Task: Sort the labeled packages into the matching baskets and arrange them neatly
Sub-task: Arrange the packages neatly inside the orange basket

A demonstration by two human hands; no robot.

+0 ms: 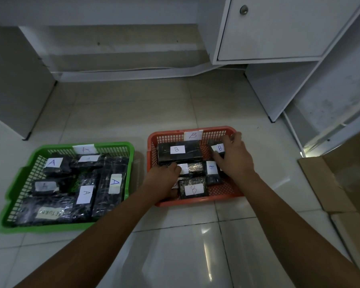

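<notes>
Both hands are inside the orange plastic lattice basket (pixel 195 201) tagged B, which sits on the pale tiled floor (pixel 175 235) to the right of the green plastic lattice basket (pixel 67 227) tagged A. The right hand (pixel 234 155) has thumb and fingers curled round a small black-wrapped package with a white B label (pixel 219 148) at the basket's far right corner; that package lies directly under the hand, tilted, its long side running roughly toward the back wall. The left hand (pixel 164 179) reaches in over the near left edge, fingertips on the white label of a small black-wrapped package in the middle row (pixel 192 168), whose long axis runs left to right; whether it grips or only presses I cannot tell. Just beyond those fingertips lies the large black-wrapped B package (pixel 180 152), also lying crosswise. The tilted corner package looks like the one being squared up, and the right hand is plainly nearer to it. The green basket's A-labelled black packages (pixel 110 183) already lie packed, well apart from either hand.
</notes>
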